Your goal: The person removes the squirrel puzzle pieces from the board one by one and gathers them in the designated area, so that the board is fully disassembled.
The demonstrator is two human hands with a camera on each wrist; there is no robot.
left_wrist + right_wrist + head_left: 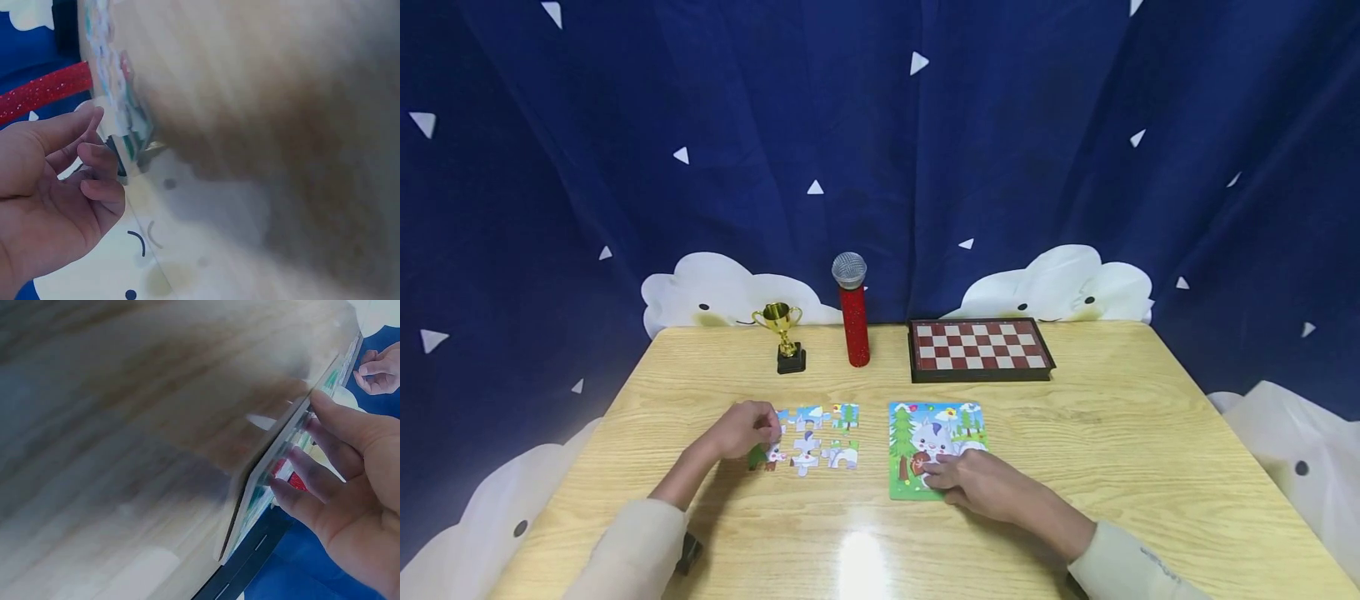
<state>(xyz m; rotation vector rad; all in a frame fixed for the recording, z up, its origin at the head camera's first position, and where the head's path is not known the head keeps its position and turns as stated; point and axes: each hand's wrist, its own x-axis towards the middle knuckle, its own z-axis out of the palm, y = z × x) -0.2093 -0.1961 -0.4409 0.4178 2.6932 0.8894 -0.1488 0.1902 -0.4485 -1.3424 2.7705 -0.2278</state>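
Your left hand is bent over the left end of the loose puzzle pieces, in the left half of the worktop. Its fingers are curled, with thumb and forefinger brought close together; you cannot tell from these views whether a piece sits between them. The pieces lie in two rough rows, one nearer the far edge and one nearer you, some of them touching or almost touching. Those at the left end are partly hidden by your hand.

Your right hand grasps nothing. Its fingers reach out, slightly bent, and rest on the picture board, over the half nearer you and toward the board's right side. In the right wrist view the thumb lies at the board's edge. The board lies flat to the right of the pieces, about midway between the worktop's left and right edges, and shows a pale animal among green trees.

Along the far edge you have three more things. A gold trophy on a black base stands toward the far-left corner. Just to its right a red microphone with a silver head stands on end. Further right, between the microphone and the far-right corner, a red and white checkered board lies in a dark frame. Behind the far edge hangs a dark blue curtain with white triangles and clouds.
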